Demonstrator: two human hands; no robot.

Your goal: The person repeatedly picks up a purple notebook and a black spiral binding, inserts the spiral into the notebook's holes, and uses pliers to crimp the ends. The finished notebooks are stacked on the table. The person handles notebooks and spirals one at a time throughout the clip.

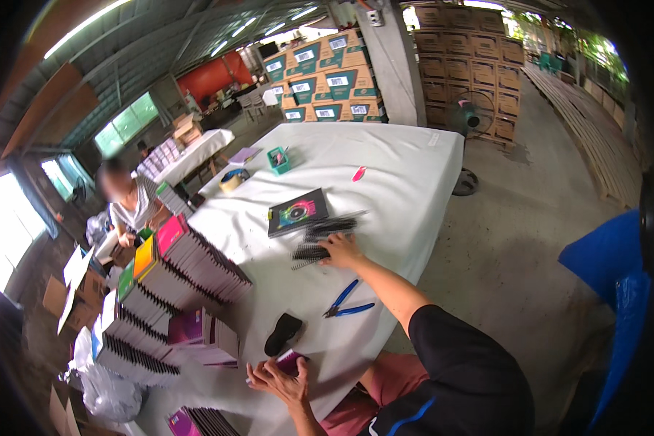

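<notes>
My right hand [344, 251] reaches over a pile of black spiral binding coils [330, 229], its fingers bent down onto them; some coils look smeared by motion. Near the table's front edge, my left hand [282, 384] grips a small purple notebook [291, 361], thumb on one side and fingers on the other. A black, rounded object [283, 334] lies just beyond that notebook. Blue-handled pliers [347, 299] rest with handles spread between my two hands. Behind the coils is a black book with a colourful round print [298, 211].
Tall rows of spiral-bound notebooks [168, 280] and a purple stack [205, 338] fill the table's left side. A tape roll [232, 180], a green basket [277, 160] and a red tag [358, 174] lie farther back. Another person [134, 203] works beyond the left edge.
</notes>
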